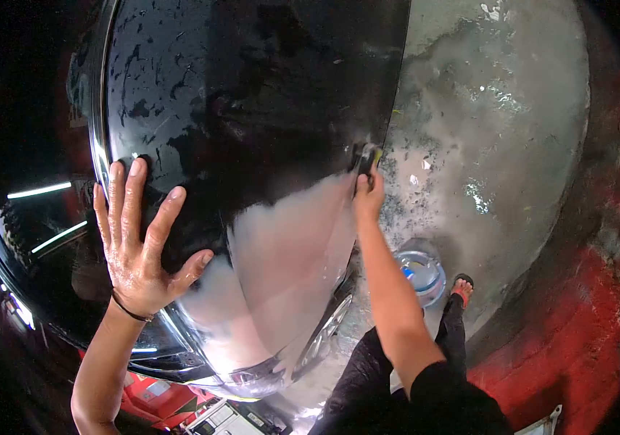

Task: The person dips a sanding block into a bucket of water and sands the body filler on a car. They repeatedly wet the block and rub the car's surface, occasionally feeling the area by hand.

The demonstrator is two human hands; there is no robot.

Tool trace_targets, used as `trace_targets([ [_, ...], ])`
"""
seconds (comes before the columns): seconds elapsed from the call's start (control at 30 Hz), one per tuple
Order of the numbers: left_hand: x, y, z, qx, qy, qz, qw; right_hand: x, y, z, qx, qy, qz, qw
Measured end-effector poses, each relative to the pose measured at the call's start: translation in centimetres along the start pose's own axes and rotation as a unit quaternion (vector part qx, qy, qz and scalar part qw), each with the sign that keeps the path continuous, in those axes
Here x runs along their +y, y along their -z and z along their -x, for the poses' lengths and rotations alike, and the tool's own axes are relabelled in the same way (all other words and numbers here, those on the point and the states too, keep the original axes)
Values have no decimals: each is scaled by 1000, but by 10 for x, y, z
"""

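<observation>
My left hand (136, 246) lies spread, fingers apart, on the wet black body panel of a car (252, 145), close to its bright trim strip (98, 123). Its skin looks wet. At the panel's right edge my right hand (369, 194) grips a small dark block with a yellowish side (366, 156), which rests against the surface. The block's exact kind is hard to make out. Below the hands, part of the panel is a dull, pale grey-pink patch (288, 246), and water drops cover the upper left area.
A clear plastic water container with a blue part (426, 279) stands on the wet grey floor (498, 145), beside my sandalled foot (462, 286). Red flooring (571, 319) lies to the right. Red and white items (154, 395) show below the car's lamp end.
</observation>
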State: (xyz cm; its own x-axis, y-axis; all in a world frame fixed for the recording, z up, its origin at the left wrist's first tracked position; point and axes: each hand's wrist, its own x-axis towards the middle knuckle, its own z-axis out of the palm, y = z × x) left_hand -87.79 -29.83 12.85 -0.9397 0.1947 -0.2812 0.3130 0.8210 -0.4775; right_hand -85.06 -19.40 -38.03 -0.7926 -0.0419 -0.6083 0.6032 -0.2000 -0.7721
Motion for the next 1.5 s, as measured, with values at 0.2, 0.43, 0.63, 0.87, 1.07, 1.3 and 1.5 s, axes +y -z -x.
trace_targets([
  [0.2, 0, 1, 0, -2, 0, -2, 1000, 2, -3, 47, 3, -10, -40, 999],
  [0.43, 0, 0, -1, -4, -4, -2, 1000, 4, 3, 60, -15, -29, -61, 998],
  [0.63, 6, 4, -5, -2, -3, -6, 1000, -8, 8, 10, -14, -19, -39, 999],
  [0.87, 9, 10, 9, 40, 7, 37, 998, -60, 30, 230, -75, 75, 7, 994],
  [1.07, 13, 4, 15, 66, 5, 4, 998, -33, 33, 209, -10, 14, -55, 998],
  [1.3, 13, 0, 17, 83, -8, -18, 996, -38, 31, 177, -36, 36, 88, 995],
  [1.5, 13, 4, 18, 62, -6, -12, 998, -55, 24, 276, -62, 79, 129, 986],
])
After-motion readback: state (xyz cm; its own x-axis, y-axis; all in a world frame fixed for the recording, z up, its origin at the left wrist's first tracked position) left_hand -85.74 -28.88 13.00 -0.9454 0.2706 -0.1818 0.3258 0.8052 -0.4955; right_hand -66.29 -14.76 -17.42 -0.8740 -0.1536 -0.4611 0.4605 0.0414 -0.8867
